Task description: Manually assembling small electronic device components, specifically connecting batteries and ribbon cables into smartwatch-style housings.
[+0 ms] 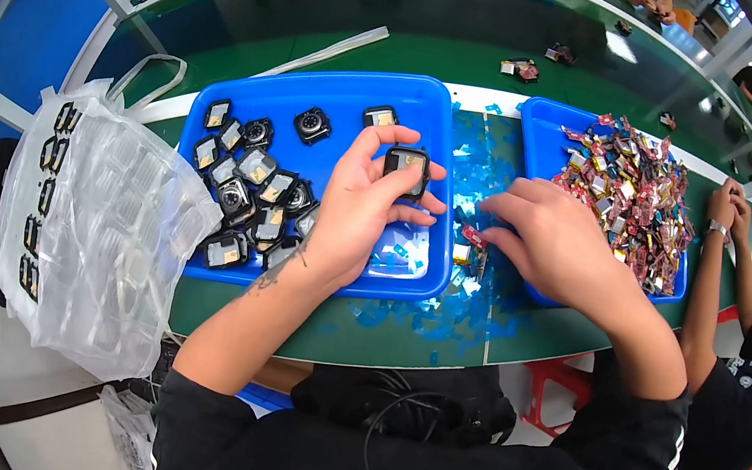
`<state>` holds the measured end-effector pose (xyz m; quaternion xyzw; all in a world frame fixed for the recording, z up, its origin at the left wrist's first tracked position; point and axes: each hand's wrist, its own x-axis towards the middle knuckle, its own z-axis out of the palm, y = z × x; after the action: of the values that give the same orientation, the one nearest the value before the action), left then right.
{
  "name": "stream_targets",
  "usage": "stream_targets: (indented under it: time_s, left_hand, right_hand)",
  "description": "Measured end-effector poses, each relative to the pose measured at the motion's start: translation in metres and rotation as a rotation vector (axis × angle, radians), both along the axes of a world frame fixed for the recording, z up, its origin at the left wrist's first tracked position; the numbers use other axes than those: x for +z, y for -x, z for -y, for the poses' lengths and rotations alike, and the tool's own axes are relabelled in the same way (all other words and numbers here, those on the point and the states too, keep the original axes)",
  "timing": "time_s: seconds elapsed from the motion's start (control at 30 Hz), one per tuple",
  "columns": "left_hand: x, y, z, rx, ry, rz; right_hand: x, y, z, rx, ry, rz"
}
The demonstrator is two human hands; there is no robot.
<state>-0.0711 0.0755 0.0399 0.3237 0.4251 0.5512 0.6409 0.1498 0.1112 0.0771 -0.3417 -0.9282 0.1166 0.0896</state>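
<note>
My left hand (364,197) is closed around a black smartwatch case (405,172), thumb across its face, above the right part of a blue tray (437,244). In that tray lie several more watch cases (256,165), some showing pale inner parts, others round sensor backs. My right hand (554,236) hovers between two trays, its thumb and index finger apart. Just by the thumb tip is a small red circuit board (473,236) with yellow and dark parts below it; whether the thumb touches it I cannot tell.
A second blue tray (544,136) holds a heap of red boards and batteries (626,198). Blue film scraps (458,300) litter the green table between trays. A clear plastic bag (103,226) hangs at left. Another person's hands (728,208) are at right; loose parts (519,69) lie beyond.
</note>
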Motion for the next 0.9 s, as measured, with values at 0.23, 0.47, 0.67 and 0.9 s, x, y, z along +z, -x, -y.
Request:
stream_targets:
  time_s: [0.23, 0.47, 0.67, 0.9]
  left_hand:
    - [0.004, -0.003, 0.0, -0.003, -0.11, -0.121]
    - [0.005, -0.009, 0.012, -0.183, -0.47, -0.638]
    - [0.006, -0.014, 0.016, -0.235, -0.451, -0.57]
    - [-0.005, -0.021, 0.018, -0.106, -0.56, -0.61]
  right_hand:
    - [-0.016, 0.015, -0.015, -0.038, 0.2, -0.086]
    - [0.018, 0.002, 0.008, -0.224, 0.79, -0.747]
    - [0.015, 0.013, 0.023, -0.244, 0.658, -0.751]
    - [0.0, 0.021, 0.025, -0.258, 0.172, -0.76]
